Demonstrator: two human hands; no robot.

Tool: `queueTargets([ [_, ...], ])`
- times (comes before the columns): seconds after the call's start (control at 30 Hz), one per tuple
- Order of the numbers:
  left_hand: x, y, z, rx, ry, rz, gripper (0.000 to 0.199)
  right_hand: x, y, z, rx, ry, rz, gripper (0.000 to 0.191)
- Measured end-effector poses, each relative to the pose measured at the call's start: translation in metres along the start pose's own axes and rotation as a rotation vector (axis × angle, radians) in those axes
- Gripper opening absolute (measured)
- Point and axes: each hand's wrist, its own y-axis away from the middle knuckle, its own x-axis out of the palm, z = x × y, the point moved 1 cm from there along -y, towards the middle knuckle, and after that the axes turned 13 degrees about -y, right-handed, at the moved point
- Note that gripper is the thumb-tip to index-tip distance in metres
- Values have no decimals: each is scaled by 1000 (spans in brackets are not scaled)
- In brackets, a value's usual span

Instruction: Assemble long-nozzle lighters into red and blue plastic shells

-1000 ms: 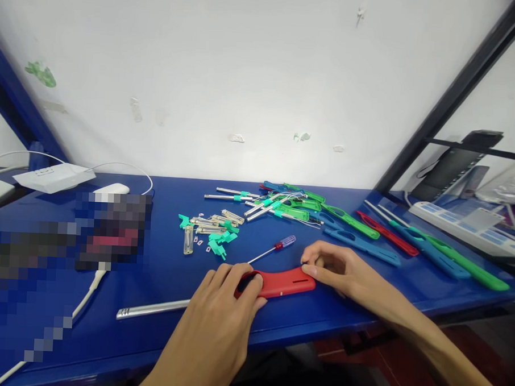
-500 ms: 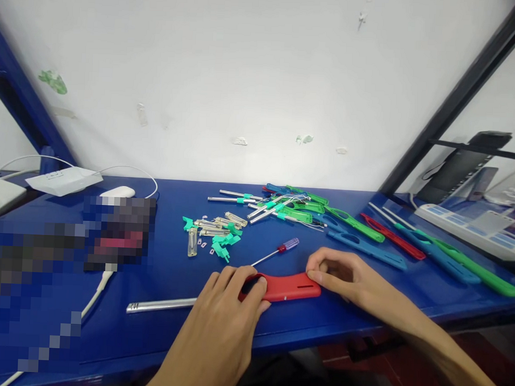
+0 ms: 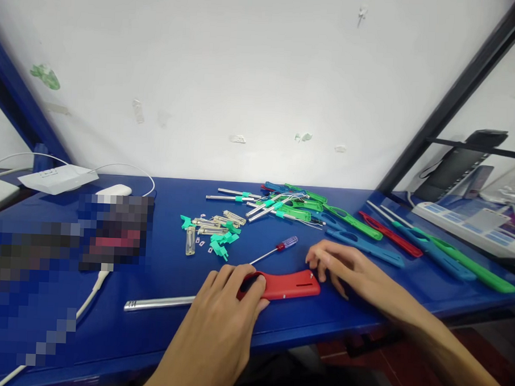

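A red long-neck lighter (image 3: 294, 285) lies near the front edge of the blue table, its silver metal tube (image 3: 159, 303) pointing left. My left hand (image 3: 229, 305) is closed around its trigger end, which the fingers partly hide. Just right of the handle's end, my right hand (image 3: 333, 264) hovers with its fingers loosely apart and nothing visible in them. A small shiny screw-like piece (image 3: 312, 275) shows at the handle's right corner. Behind the handle lies a screwdriver (image 3: 286, 244) with a purple and red grip.
Clear lighter tanks (image 3: 190, 241) and green plastic pieces (image 3: 219, 245) are scattered in the middle. Behind them lie metal tubes (image 3: 269, 206) with wires. Blue, green and red lighter shells (image 3: 366, 246) spread rightward to a power strip (image 3: 465, 227). A phone-like blurred object (image 3: 119, 232) sits left.
My right hand has let go of the lighter's right end and drawn slightly up and away, its fingers loosening. The left hand stays on the lighter.
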Motion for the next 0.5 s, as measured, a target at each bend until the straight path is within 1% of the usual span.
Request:
queueTargets([
  [0.13,1,0,1,0,-14,-16,29,-8,-26,-3,-95,122,-53,44],
  [0.17,1,0,1,1,-17,-22,29,-9,-34,-4,-128,158,-58,46],
  [0.23,2,1,1,2,-21,-42,30,-11,-50,-5,-176,209,-42,46],
  [0.3,2,1,1,0,-18,-60,32,-12,-60,-6,-216,226,-15,35],
  [0.4,2,1,1,-5,-8,-80,34,-13,-63,-6,-279,200,-29,26],
  [0.5,3,1,1,-6,2,-84,35,-20,-50,-2,-331,115,-145,26],
])
